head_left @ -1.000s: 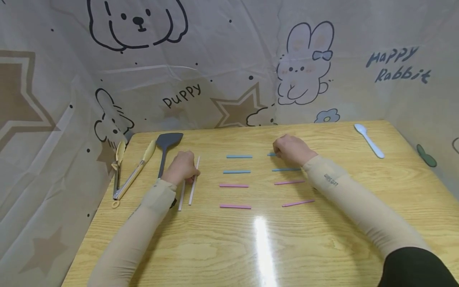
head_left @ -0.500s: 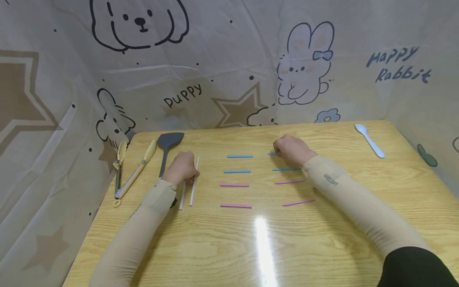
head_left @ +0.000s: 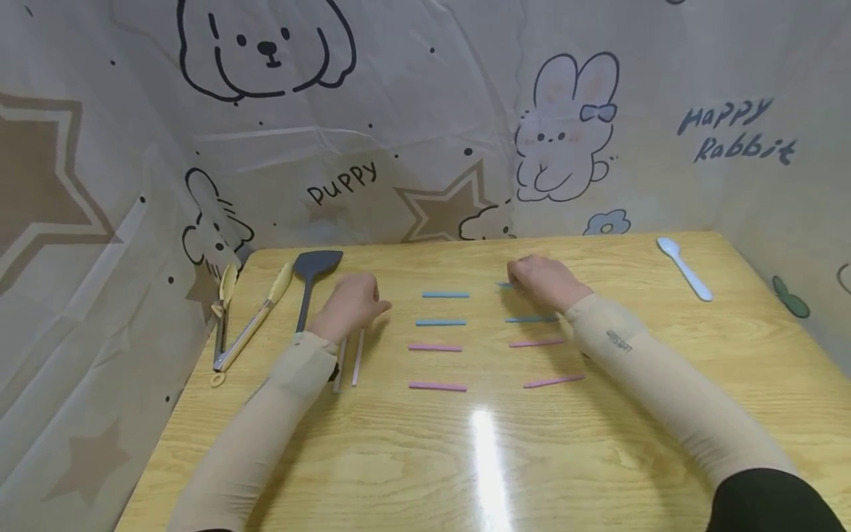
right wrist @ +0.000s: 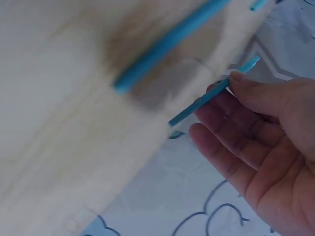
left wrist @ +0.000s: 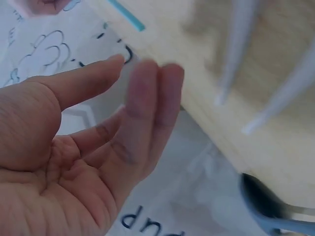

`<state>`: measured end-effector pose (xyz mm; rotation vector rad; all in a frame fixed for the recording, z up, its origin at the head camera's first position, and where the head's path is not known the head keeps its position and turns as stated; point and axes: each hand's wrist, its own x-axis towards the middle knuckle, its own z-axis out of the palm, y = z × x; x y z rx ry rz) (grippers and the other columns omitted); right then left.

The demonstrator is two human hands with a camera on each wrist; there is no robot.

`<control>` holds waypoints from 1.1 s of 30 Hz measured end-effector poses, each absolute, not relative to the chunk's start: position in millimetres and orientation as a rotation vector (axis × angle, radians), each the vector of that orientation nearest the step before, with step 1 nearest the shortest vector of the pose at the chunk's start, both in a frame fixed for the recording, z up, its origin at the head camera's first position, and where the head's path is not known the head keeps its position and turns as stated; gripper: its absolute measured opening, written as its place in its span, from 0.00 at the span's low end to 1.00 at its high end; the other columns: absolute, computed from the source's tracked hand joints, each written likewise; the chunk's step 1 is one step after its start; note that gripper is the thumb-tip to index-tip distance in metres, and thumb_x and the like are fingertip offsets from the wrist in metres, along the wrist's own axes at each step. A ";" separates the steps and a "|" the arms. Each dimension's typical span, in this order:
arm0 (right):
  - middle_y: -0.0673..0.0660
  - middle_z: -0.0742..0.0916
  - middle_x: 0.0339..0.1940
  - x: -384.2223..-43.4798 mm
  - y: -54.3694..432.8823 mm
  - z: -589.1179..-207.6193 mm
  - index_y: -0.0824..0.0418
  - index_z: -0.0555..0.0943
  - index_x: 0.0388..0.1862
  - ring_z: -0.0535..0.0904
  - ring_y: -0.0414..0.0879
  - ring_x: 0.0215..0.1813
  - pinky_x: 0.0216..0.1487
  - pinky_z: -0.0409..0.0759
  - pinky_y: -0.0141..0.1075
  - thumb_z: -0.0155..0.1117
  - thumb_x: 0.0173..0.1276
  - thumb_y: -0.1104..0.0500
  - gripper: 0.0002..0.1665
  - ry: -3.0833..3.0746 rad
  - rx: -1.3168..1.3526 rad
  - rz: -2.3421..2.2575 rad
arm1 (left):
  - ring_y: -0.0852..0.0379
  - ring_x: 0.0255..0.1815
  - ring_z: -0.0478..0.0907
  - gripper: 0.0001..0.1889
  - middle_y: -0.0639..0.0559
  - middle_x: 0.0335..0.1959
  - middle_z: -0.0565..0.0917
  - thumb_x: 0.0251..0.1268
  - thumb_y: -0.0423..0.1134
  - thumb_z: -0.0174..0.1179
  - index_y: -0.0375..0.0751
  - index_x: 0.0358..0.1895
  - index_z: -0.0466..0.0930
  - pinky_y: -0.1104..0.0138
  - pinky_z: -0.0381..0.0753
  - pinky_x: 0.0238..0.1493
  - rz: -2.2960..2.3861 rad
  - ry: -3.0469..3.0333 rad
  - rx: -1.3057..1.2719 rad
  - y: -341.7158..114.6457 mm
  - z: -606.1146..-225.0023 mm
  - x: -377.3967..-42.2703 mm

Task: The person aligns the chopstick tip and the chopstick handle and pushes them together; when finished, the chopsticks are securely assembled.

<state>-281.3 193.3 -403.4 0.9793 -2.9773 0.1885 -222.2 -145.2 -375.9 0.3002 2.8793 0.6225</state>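
Note:
My right hand [head_left: 547,282] pinches a blue stick [right wrist: 194,108] between thumb and fingertips at the far side of the table. Another blue stick [head_left: 532,320] lies just nearer than that hand. With thumb and fingers apart and nothing between them, my left hand [head_left: 349,307] hovers over two white sticks [head_left: 357,362], whose far ends it hides in the head view. In the left wrist view those white sticks [left wrist: 285,98] lie apart from the fingers. Between the hands are two blue sticks [head_left: 445,295] and two pink sticks [head_left: 435,348]; two more pink sticks [head_left: 554,381] lie on the right.
A dark spatula [head_left: 318,262] and yellow-tipped tongs [head_left: 246,336] lie on the left of the wooden table [head_left: 399,458]. A pale blue spoon [head_left: 685,270] is at the back right. Printed cloth [head_left: 425,118] hangs behind and at both sides.
My left hand has let go of the right-hand white stick, opened its fingers and risen slightly to the right. The right hand stays on its blue stick, which is slightly tilted now.

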 end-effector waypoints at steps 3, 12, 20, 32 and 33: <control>0.53 0.78 0.26 -277.3 189.8 -397.3 0.62 0.74 0.33 0.73 0.46 0.28 0.31 0.79 0.39 0.57 0.70 0.72 0.08 -2.959 0.985 0.222 | 0.57 0.20 0.70 0.13 0.50 0.21 0.75 0.68 0.38 0.63 0.37 0.26 0.75 0.65 0.73 0.24 0.612 2.924 0.331 -130.4 -369.6 -225.4; 0.54 0.81 0.25 -261.8 178.5 -378.2 0.63 0.73 0.39 0.75 0.46 0.25 0.33 0.82 0.43 0.58 0.74 0.65 0.03 -2.892 1.020 0.316 | 0.51 0.35 0.79 0.07 0.46 0.38 0.84 0.68 0.36 0.62 0.35 0.42 0.81 0.59 0.80 0.39 0.400 3.025 0.566 -87.7 -366.1 -255.0; 0.52 0.79 0.23 -253.8 171.9 -372.8 0.62 0.71 0.36 0.72 0.43 0.22 0.26 0.78 0.39 0.61 0.70 0.70 0.08 -2.770 1.125 0.351 | 0.51 0.45 0.82 0.13 0.45 0.48 0.85 0.65 0.34 0.66 0.36 0.51 0.81 0.63 0.82 0.44 0.202 3.024 0.667 -64.7 -385.0 -271.5; 0.61 0.87 0.36 -254.0 173.7 -368.1 0.68 0.79 0.48 0.85 0.53 0.37 0.37 0.83 0.43 0.64 0.67 0.72 0.11 -2.743 1.128 0.441 | 0.53 0.46 0.81 0.07 0.47 0.48 0.84 0.67 0.32 0.61 0.39 0.46 0.84 0.65 0.82 0.46 0.138 2.968 0.644 -43.1 -398.0 -276.7; 0.61 0.87 0.37 -254.0 173.6 -367.6 0.68 0.79 0.47 0.85 0.53 0.38 0.37 0.83 0.43 0.64 0.67 0.72 0.10 -2.750 1.128 0.438 | 0.53 0.43 0.81 0.06 0.47 0.44 0.84 0.66 0.30 0.61 0.39 0.42 0.85 0.65 0.82 0.43 0.128 2.968 0.639 -42.1 -399.0 -277.5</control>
